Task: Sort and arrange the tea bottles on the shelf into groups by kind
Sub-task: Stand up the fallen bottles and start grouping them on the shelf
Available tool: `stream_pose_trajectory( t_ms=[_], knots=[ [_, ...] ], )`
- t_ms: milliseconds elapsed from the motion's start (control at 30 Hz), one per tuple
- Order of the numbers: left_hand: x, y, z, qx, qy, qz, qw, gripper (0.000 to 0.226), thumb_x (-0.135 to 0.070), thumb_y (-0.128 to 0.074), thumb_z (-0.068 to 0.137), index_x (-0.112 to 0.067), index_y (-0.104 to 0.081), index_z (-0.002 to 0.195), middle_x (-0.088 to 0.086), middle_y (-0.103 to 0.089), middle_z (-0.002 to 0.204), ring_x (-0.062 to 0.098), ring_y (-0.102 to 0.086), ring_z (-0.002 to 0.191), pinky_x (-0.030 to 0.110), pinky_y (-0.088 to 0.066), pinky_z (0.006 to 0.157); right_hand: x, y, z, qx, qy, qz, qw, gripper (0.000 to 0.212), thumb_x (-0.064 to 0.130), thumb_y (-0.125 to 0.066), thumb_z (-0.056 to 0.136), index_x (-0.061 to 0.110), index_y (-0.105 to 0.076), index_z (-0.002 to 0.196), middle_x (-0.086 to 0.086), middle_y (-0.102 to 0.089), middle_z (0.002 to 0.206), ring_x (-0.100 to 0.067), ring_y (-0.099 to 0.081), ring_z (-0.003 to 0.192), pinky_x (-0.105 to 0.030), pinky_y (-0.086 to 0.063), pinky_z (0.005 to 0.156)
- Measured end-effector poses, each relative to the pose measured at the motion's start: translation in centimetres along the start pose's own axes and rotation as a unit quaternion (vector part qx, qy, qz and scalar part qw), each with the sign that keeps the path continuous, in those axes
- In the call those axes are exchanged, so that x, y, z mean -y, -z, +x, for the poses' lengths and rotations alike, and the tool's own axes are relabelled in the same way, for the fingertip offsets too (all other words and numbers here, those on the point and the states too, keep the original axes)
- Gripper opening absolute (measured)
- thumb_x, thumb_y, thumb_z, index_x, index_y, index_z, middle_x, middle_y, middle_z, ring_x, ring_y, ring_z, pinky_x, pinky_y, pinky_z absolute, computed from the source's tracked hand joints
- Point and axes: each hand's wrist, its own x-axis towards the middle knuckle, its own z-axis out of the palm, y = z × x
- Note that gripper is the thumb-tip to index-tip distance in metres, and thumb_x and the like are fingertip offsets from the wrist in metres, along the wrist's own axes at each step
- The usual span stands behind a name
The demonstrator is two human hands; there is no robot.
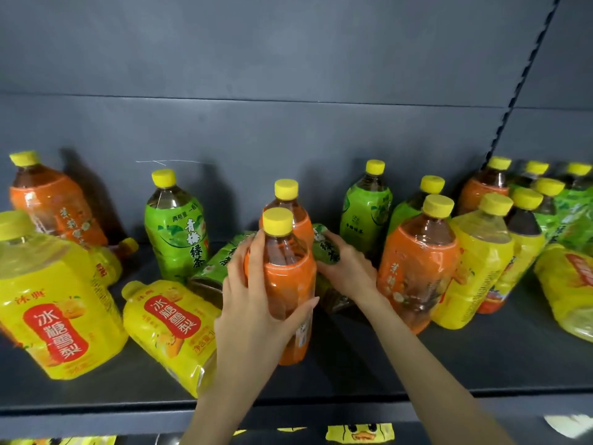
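My left hand [253, 303] grips an upright orange-label tea bottle [285, 284] at the shelf's middle. Right behind it stands a second orange bottle [290, 203]. My right hand [348, 271] holds a green-label bottle [325, 245] that lies on its side behind the orange one. Another green bottle [221, 268] lies flat to the left of my left hand. Upright green bottles stand at the back left [175, 229] and back right [365, 210]. A yellow-label bottle [170, 329] lies on its side at the front left.
A big yellow bottle [51, 300] and an orange one [54, 203] stand at the far left. On the right is a mixed cluster: an orange bottle [420, 261], yellow bottles [478, 264], more green ones [574, 213]. The grey shelf [449, 364] has bare room front right.
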Motion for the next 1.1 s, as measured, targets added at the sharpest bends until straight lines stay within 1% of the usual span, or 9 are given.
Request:
stream_pose_trajectory(
  t_ms=[233, 367, 433, 500, 667, 867, 967, 1033, 1100],
  knots=[
    [-0.2, 0.0, -0.1, -0.003, 0.0, 0.004, 1.0, 0.1, -0.061, -0.069, 0.064, -0.046, -0.004, 0.14, -0.003, -0.028, 0.145, 0.022, -0.038, 0.128, 0.042, -0.051, 0.075, -0.8, -1.5, -4.5, -0.177, 0.044, 0.112, 0.977, 0.073, 0.043, -0.061, 0.087, 0.042, -0.019, 0.146, 0.0, -0.04, 0.147, -0.026, -0.048, 0.126, -0.042, -0.045, 0.092],
    [-0.2, 0.0, 0.0, -0.007, -0.002, 0.008, 1.0, 0.101, -0.059, -0.07, 0.065, -0.043, -0.005, 0.141, -0.003, -0.028, 0.145, 0.022, -0.038, 0.128, 0.041, -0.051, 0.074, -1.3, -2.4, -6.3, -0.235, 0.09, 0.136, 0.958, 0.071, 0.057, -0.046, 0.085, 0.047, -0.008, 0.145, -0.009, -0.037, 0.146, -0.031, -0.048, 0.124, -0.043, -0.05, 0.084],
    [-0.2, 0.0, -0.1, -0.009, -0.006, 0.008, 1.0, 0.102, -0.058, -0.071, 0.066, -0.041, -0.007, 0.143, -0.004, -0.028, 0.144, 0.021, -0.038, 0.128, 0.04, -0.052, 0.072, -1.4, -2.5, -6.8, -0.239, 0.097, 0.129, 0.957, 0.073, 0.06, -0.039, 0.084, 0.049, 0.0, 0.144, -0.013, -0.032, 0.147, -0.033, -0.043, 0.128, -0.044, -0.048, 0.086],
    [-0.2, 0.0, -0.2, -0.012, -0.01, 0.001, 1.0, 0.101, -0.057, -0.072, 0.066, -0.041, -0.008, 0.143, -0.005, -0.028, 0.144, 0.02, -0.038, 0.127, 0.039, -0.051, 0.071, -1.6, -2.8, -7.3, -0.232, 0.113, 0.119, 0.959, 0.08, 0.056, -0.046, 0.087, 0.049, 0.009, 0.144, -0.018, -0.025, 0.148, -0.037, -0.036, 0.132, -0.046, -0.047, 0.09],
    [-0.2, 0.0, -0.1, -0.012, -0.016, 0.003, 1.0, 0.099, -0.064, -0.064, 0.065, -0.04, -0.008, 0.144, -0.004, -0.027, 0.145, 0.021, -0.037, 0.129, 0.038, -0.05, 0.072, -2.5, -4.4, -8.3, -0.226, 0.128, 0.103, 0.96, 0.109, 0.024, -0.066, 0.085, 0.031, 0.025, 0.145, -0.036, -0.017, 0.145, -0.051, -0.027, 0.133, -0.054, -0.035, 0.103],
    [0.0, 0.1, -0.1, 0.0, -0.02, -0.013, 1.0, 0.103, -0.068, -0.06, 0.064, -0.037, -0.006, 0.147, -0.003, -0.025, 0.147, 0.019, -0.034, 0.132, 0.033, -0.047, 0.078, -2.3, -3.6, -7.1, -0.17, 0.117, 0.149, 0.967, 0.107, 0.024, -0.061, 0.09, 0.045, 0.034, 0.135, -0.025, -0.007, 0.152, -0.041, -0.016, 0.142, -0.052, -0.029, 0.112],
    [0.6, 0.6, -0.5, 0.034, -0.029, -0.034, 0.998, 0.1, -0.068, -0.056, 0.067, -0.049, 0.007, 0.142, -0.007, -0.016, 0.151, 0.018, -0.029, 0.136, 0.032, -0.044, 0.089, -2.7, -2.8, -7.4, -0.132, 0.12, 0.173, 0.969, 0.101, 0.019, -0.058, 0.092, 0.043, 0.026, 0.141, -0.015, -0.002, 0.156, -0.031, -0.007, 0.145, -0.048, -0.022, 0.116],
    [1.1, 1.0, -1.3, 0.044, -0.031, -0.029, 0.998, 0.095, -0.066, -0.052, 0.07, -0.056, 0.013, 0.139, -0.006, -0.014, 0.151, 0.021, -0.028, 0.138, 0.034, -0.044, 0.093, -3.3, -1.9, -8.9, -0.132, 0.146, 0.168, 0.966, 0.085, 0.015, -0.056, 0.093, 0.04, 0.004, 0.147, -0.007, -0.008, 0.156, -0.022, -0.01, 0.145, -0.041, -0.023, 0.116],
    [1.3, 1.1, -1.9, 0.041, -0.027, -0.021, 0.999, 0.094, -0.06, -0.053, 0.072, -0.057, 0.014, 0.138, -0.001, -0.017, 0.15, 0.024, -0.029, 0.137, 0.035, -0.044, 0.093, -4.0, -0.7, -11.2, -0.188, 0.212, 0.146, 0.948, 0.061, 0.014, -0.055, 0.094, 0.036, -0.029, 0.145, 0.001, -0.022, 0.152, -0.016, -0.022, 0.141, -0.032, -0.028, 0.114]
  ],
)
